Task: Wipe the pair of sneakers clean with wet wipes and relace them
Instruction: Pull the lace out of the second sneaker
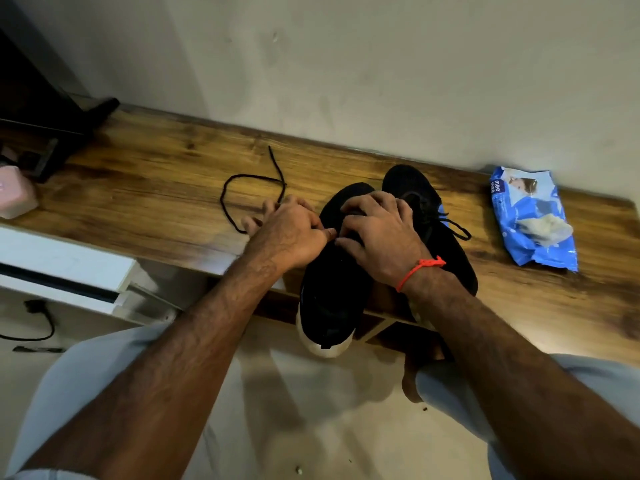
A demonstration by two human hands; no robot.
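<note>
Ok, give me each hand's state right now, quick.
Left hand: pinching the loose black shoelace beside the left sneaker.
Right hand: fingers curled, gripping the left sneaker's upper.

sneakers: 2, black, left one (329,289) and right one (426,209)
loose lace: 1, black (242,188)
wipes pack: 1, blue (533,220)
hands: 2, left hand (291,233), right hand (377,233)
wristband: 1, red (419,268)
table: 1, wood (156,174)
pink box: 1 (15,199)
</note>
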